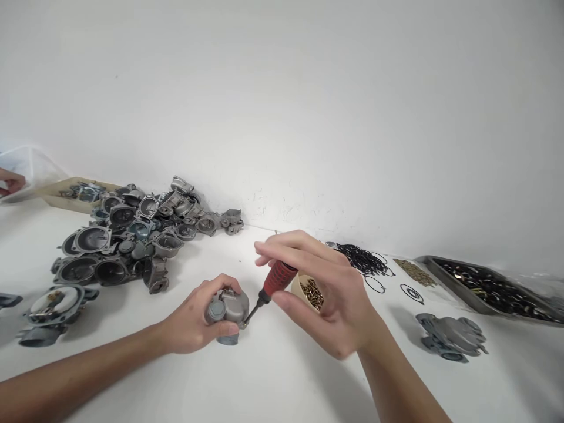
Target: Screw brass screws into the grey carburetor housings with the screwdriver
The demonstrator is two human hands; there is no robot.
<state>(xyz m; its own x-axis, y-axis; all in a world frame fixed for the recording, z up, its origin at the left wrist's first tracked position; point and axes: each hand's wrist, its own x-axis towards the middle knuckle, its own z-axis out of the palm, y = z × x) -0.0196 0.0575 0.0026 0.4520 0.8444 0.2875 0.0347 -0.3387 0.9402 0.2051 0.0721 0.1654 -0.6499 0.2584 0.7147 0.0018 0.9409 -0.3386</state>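
Note:
My left hand (198, 317) is wrapped round a grey metal carburetor (233, 305) and steadies it on the white table. A screwdriver (280, 276) with a red and black handle leans at a slant, its tip on a screw at the carburetor's right edge. Thumb and fingers of my right hand (326, 288) are around the handle, the fingers over its top end. Just behind the right hand stands a round cream tub (298, 286) of brass-coloured screws (314, 294), partly covered by that hand.
Carburetor bodies (127, 229) are heaped at the left, beside a tan tray (66, 197). Another person's hand (12, 181) shows at the far left. Black rubber rings (363, 258), loose screws (414, 271), a dark tray (484, 294) and another carburetor (453, 335) lie right. A wall (282, 117) rises behind.

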